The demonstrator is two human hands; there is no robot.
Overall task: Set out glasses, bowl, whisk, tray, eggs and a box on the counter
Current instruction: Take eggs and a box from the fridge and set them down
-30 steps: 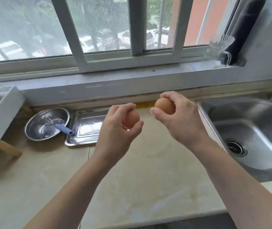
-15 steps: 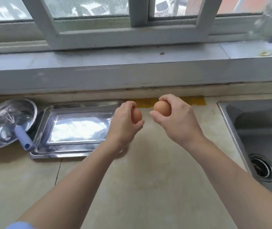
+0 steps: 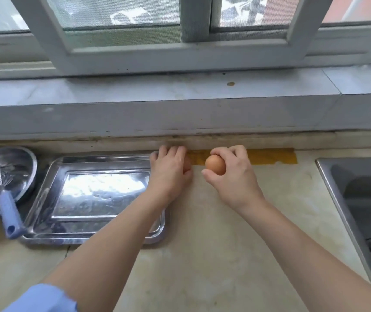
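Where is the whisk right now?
In the head view the whisk is far left on the counter: its wires sit inside the metal bowl, and its blue handle sticks out over the rim, just left of the tray.

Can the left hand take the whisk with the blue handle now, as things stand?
Probably not yet. The left hand grips a brown egg, so it is occupied. The blue-handled wire whisk lies uncovered in the round steel bowl, beyond the steel tray.
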